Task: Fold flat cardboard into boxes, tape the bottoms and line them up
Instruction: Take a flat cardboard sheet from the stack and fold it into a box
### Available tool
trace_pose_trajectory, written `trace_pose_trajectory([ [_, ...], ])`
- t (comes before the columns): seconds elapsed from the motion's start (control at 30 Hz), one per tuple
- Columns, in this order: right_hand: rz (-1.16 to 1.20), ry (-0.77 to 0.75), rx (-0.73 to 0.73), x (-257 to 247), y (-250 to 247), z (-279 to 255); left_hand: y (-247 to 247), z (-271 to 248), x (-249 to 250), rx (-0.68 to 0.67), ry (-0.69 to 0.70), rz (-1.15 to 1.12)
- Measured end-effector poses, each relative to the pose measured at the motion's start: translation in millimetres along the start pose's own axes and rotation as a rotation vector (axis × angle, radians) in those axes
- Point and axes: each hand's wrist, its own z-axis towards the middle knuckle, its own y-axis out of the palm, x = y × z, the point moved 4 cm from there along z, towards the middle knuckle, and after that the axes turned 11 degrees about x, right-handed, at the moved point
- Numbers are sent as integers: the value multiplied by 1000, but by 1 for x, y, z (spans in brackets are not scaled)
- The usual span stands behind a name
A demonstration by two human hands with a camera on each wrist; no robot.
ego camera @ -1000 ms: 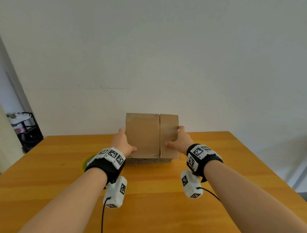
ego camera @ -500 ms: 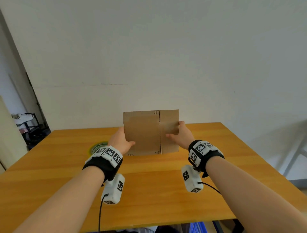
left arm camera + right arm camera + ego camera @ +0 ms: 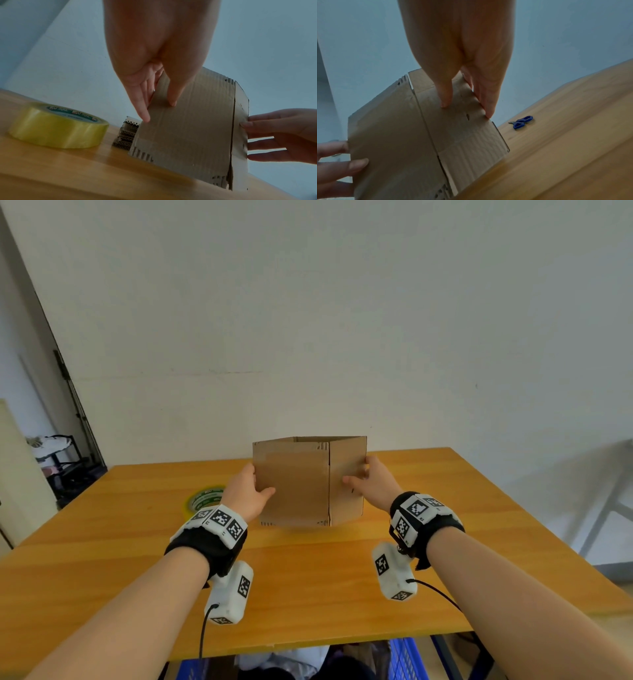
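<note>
A brown cardboard piece (image 3: 294, 484) is held upright just above the wooden table (image 3: 308, 577), partly spread into an open sleeve with a crease at its front corner. My left hand (image 3: 258, 487) pinches its left edge, thumb in front and fingers behind. On the right edge my right hand (image 3: 358, 472) does the same. The left wrist view shows the cardboard (image 3: 185, 128) close up, and the right wrist view shows its narrower right panel (image 3: 464, 128). A stack of flat cardboard (image 3: 126, 134) lies on the table behind it, hidden in the head view.
A roll of yellow tape (image 3: 203, 498) lies on the table to the left of my left hand. Small blue scissors (image 3: 521, 121) lie on the table to the right of the box. A blue crate (image 3: 407, 659) sits below the near table edge.
The cardboard has come up off the stack and gone from flat to partly spread, its right panel now angled back. Both hands kept their hold and drew slightly nearer.
</note>
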Motion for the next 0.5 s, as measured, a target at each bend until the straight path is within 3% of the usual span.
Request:
trace_pose_trajectory([
  [0.23,55,57,-64,3,7,-4,7,-1,-4,-98,-81,-158],
  [0.5,206,178,-137,4,14,-9,-6,-20,14,-95,-178,-355],
])
